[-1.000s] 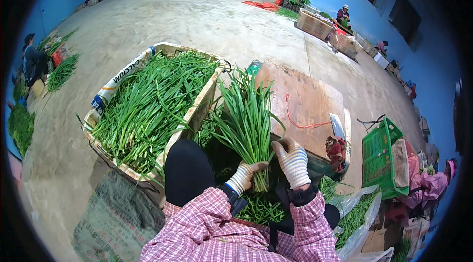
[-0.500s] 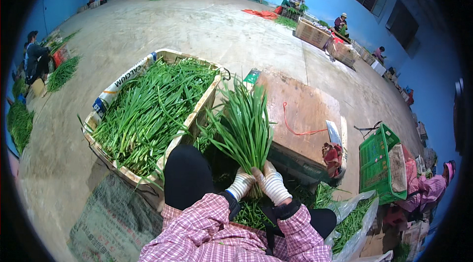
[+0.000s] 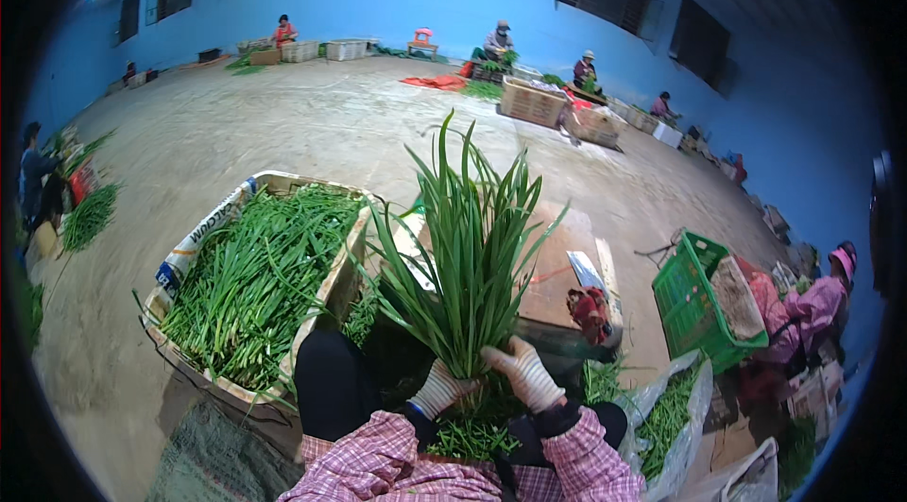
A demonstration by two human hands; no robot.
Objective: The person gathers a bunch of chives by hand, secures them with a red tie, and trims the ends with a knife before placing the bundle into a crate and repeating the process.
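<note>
Upright in front of me stands a bunch of garlic chives, its long flat leaves fanning out at the top. My left hand, in a striped white glove, is closed round its lower stalks. My right hand, gloved alike, pinches at the bunch's right side, a little higher than the left. The fingertips are partly hidden by leaves. More loose greens lie in my lap below the hands. To the left, a pale crate is heaped with cut chives.
A board-topped box with a red cloth stands beyond my hands. Right of it are a green plastic crate and a clear bag of greens. A co-worker in pink plaid sits far right; others work along the walls.
The bunch has risen and its leaves have spread wider. My right hand has shifted right, apart from the left. The view has tilted up, showing more wall.
</note>
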